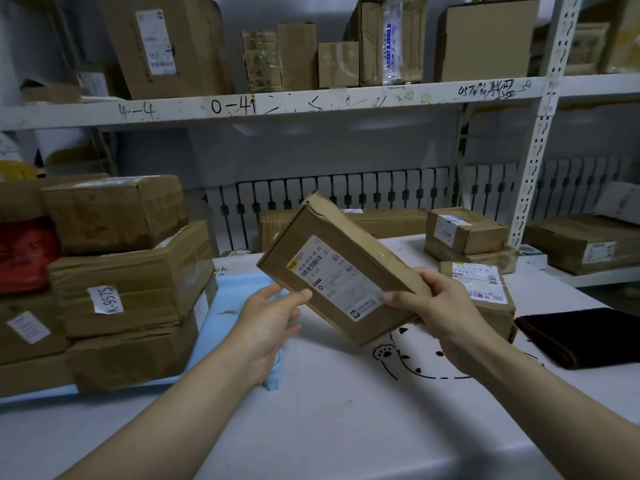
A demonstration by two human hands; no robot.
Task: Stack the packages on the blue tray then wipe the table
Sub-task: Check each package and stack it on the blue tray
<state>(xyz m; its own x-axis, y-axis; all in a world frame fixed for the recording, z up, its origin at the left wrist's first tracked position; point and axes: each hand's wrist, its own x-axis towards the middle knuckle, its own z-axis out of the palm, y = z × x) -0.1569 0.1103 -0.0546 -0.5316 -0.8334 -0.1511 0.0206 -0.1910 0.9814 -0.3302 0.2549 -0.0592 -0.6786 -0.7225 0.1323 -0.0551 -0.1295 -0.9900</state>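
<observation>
A flat brown package (332, 265) with a white label hangs tilted above the table. My right hand (440, 306) grips its lower right end, thumb on the label face. My left hand (273, 317) touches its lower left edge with the thumb, fingers loosely extended beneath. The blue tray (239, 299) lies at the left of the table. On the tray stands a pile of several taped cardboard packages (128, 282), one marked K-9575. Another labelled package (485, 289) sits on the table behind my right hand. A dark folded cloth (575, 337) lies at the right.
The table has a white cover with a cartoon drawing (415, 358). More boxes (464, 233) stand at the back of the table, with a long flat carton (346, 220) along the rear. White metal shelving (540, 140) holds boxes above and to the right.
</observation>
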